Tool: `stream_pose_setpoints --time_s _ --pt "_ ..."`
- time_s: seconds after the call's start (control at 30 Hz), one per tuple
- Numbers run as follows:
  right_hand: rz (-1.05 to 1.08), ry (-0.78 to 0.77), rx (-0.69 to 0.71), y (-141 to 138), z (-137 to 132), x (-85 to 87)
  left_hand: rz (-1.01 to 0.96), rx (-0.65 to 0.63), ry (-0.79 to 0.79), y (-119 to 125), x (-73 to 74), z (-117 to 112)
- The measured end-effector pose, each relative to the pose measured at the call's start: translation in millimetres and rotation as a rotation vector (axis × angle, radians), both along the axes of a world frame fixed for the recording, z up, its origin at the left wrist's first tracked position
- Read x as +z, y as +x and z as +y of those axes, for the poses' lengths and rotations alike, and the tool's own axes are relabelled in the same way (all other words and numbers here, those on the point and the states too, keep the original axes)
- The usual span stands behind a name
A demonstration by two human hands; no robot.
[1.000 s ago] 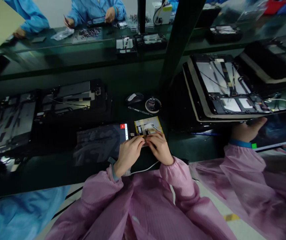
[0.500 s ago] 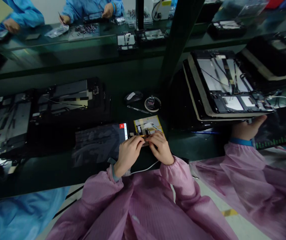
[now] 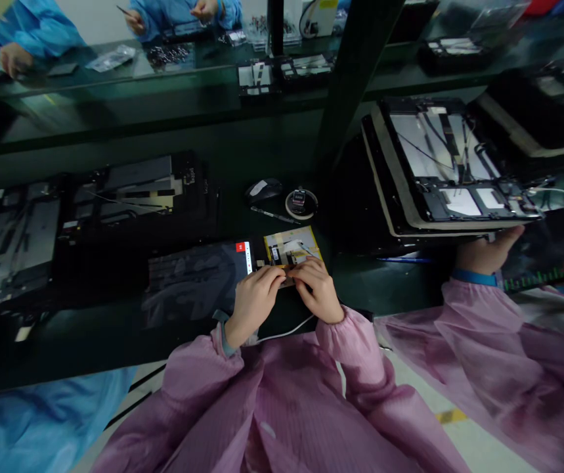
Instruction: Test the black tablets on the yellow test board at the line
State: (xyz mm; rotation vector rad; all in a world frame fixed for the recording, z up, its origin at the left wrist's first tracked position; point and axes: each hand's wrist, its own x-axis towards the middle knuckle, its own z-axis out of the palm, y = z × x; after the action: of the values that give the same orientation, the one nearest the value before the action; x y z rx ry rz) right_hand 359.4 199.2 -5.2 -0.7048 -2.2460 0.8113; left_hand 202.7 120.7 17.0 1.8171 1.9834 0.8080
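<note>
My left hand and my right hand meet over the near edge of a flat yellow-edged battery pack. Fingers of both hands are pinched together there, on a small part mostly hidden beneath them. A thin tool or wire with a pale tip lies across the pack. Just left of my hands is a dark tablet screen with a lit strip and a red patch at its right end. A white cable runs below my wrists.
Ahead lie a black mouse, a pen-like tool and a tape roll. Opened tablets are stacked at left. At right a co-worker's hand supports a tall stack of opened tablets. Other people sit behind a shelf.
My hands stay nearly in place, fingers still pinched at the pack's edge. Across the shelf, co-workers' hands have shifted, one lifting a thin tool.
</note>
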Motion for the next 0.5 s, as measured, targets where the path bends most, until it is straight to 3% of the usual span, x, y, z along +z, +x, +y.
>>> stream_pose_setpoints --time_s 0.5 --pt "-0.002 0.087 -0.020 -3.5 -1.6 0.5 0.046 -0.019 -0.019 0.9 2.8 -1.2"
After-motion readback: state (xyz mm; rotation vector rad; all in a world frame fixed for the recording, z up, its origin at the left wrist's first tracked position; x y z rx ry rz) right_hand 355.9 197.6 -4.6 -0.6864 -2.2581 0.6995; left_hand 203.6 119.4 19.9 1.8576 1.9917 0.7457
